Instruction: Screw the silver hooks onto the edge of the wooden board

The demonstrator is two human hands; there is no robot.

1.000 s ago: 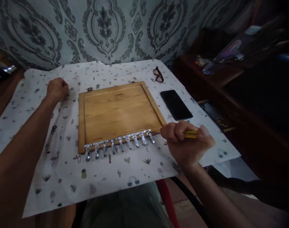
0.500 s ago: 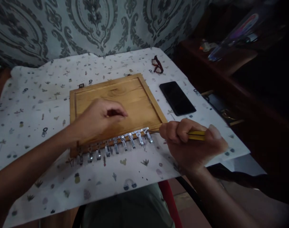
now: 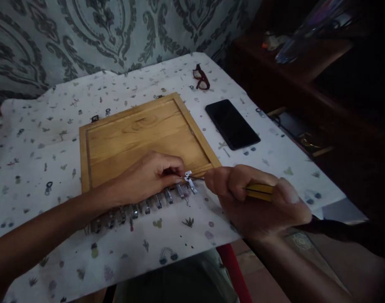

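gripping the yellow-handled tool in a closed right hand, thumb on top, and aiming its thin shaft leftward, nearly level, at the near right end of the wooden board, flat on the patterned tablecloth. bending the thumb and fingers of the left hand together just beside the end hook, palm over the board's near edge and part of the row of metal hooks. for good work here, seat the tip squarely before adding any force, line up the shaft with the fastening, and turn from the wrist in small, even strokes. steady the little hook near its base with the left fingertips, out of the tip's path in case of a slip. press lightly, to avoid skewing the hook or scoring the wood. check for straightness against the neighbouring hooks.

hard to make out: the exact meeting of tip and metal, dim and small beside the fingers; perhaps touching the hook's plate, perhaps only close to it. impossible to tell from here between a pinched screw and an empty pinch in the left hand. hidden under the left palm and wrist: upper parts of several hooks. blurred: the leftmost hooks. covered by the right fist: part of the yellow handle.
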